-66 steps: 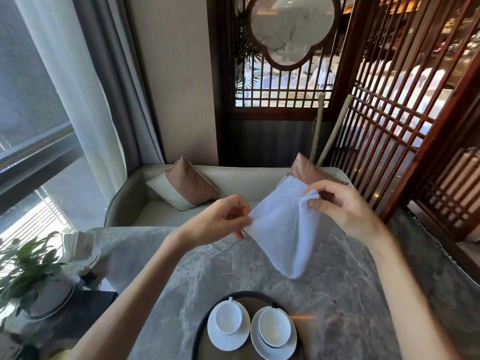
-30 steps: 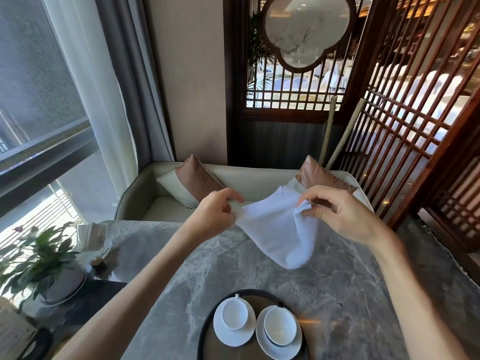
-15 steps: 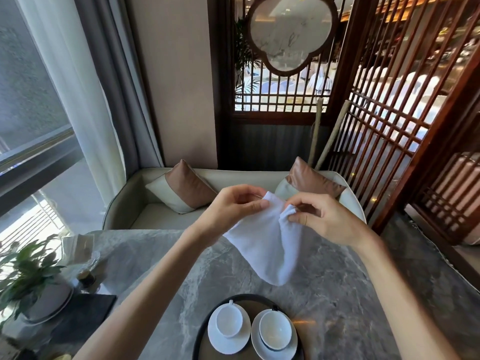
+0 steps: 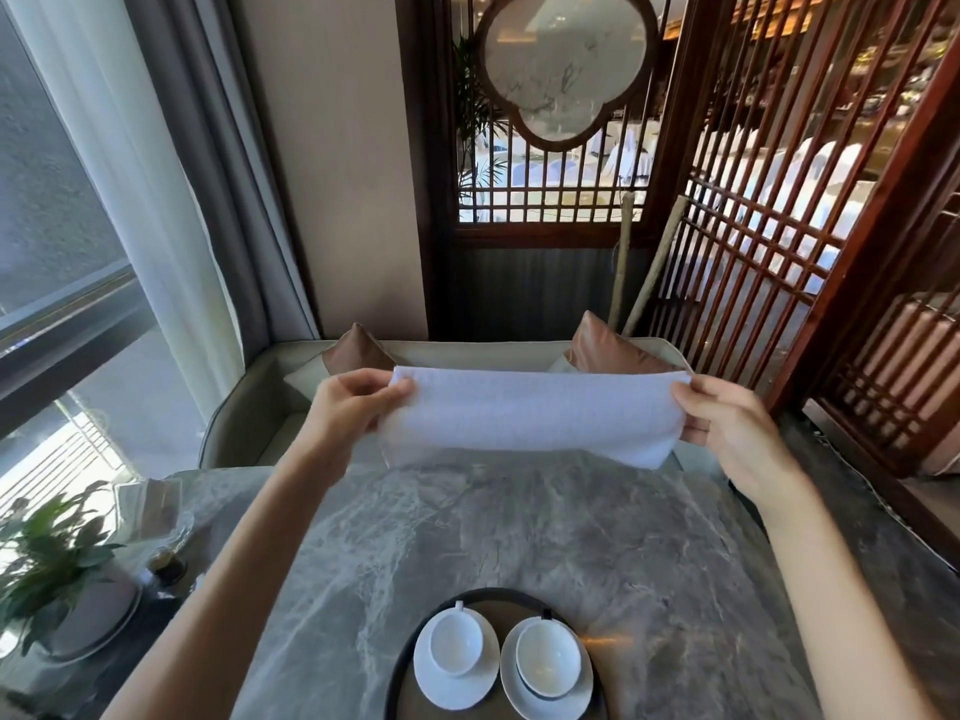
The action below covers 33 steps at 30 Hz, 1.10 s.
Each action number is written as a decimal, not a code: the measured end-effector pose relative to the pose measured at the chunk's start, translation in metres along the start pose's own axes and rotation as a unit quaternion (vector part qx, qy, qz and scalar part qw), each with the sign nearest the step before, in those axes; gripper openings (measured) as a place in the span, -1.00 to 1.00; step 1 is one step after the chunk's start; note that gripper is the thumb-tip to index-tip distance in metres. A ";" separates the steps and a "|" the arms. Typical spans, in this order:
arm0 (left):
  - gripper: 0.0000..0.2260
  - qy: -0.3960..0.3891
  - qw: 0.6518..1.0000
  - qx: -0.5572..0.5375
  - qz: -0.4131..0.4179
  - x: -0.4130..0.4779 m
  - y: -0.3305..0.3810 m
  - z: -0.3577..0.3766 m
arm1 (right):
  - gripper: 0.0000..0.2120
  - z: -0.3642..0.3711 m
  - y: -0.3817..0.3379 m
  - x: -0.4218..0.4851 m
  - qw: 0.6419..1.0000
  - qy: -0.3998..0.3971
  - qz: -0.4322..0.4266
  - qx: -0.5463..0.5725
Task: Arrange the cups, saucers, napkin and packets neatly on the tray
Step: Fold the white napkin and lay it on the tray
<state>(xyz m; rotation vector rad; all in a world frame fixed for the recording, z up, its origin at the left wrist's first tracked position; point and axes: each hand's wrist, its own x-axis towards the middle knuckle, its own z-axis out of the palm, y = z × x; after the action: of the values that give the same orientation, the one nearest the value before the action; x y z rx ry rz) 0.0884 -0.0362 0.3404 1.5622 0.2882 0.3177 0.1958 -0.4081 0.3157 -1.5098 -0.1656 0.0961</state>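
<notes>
A white cloth napkin (image 4: 524,415) is stretched out wide in the air above the far side of the marble table. My left hand (image 4: 350,407) pinches its left end and my right hand (image 4: 727,431) pinches its right end. Near the table's front edge lies a dark round tray (image 4: 400,667). On it stand two white cups on white saucers side by side, the left cup (image 4: 454,644) on its saucer (image 4: 431,685) and the right cup (image 4: 548,654) on its saucer (image 4: 582,691). No packets are visible.
The grey marble table (image 4: 519,537) spans the middle. At its left stand a potted plant (image 4: 47,563) on a plate and a glass holder with paper (image 4: 148,511). A sofa with two brown cushions (image 4: 613,350) lies behind; a wooden lattice screen (image 4: 779,200) stands at the right.
My hands have pulled apart, and the napkin that hung bunched between them is now spread into a wide flat band. The cups and tray have not moved.
</notes>
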 end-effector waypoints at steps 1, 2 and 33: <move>-0.91 -0.002 1.000 -0.010 0.007 0.000 -0.002 -0.001 | -0.80 0.001 0.002 0.001 1.000 -0.005 -0.005 -0.004; -0.91 -0.008 1.000 -0.023 0.019 -0.001 -0.002 -0.003 | -0.80 0.002 0.002 0.000 1.000 -0.012 -0.012 -0.006; -0.89 0.093 0.974 0.098 0.182 -0.052 -0.025 0.125 | -0.81 0.157 0.020 -0.053 0.985 0.078 -0.152 -0.020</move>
<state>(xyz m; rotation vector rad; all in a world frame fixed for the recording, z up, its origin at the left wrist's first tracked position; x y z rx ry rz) 0.0871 -0.1713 0.3128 1.7834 0.1796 0.7444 0.1175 -0.2609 0.3017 -1.5078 -0.2723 -0.2702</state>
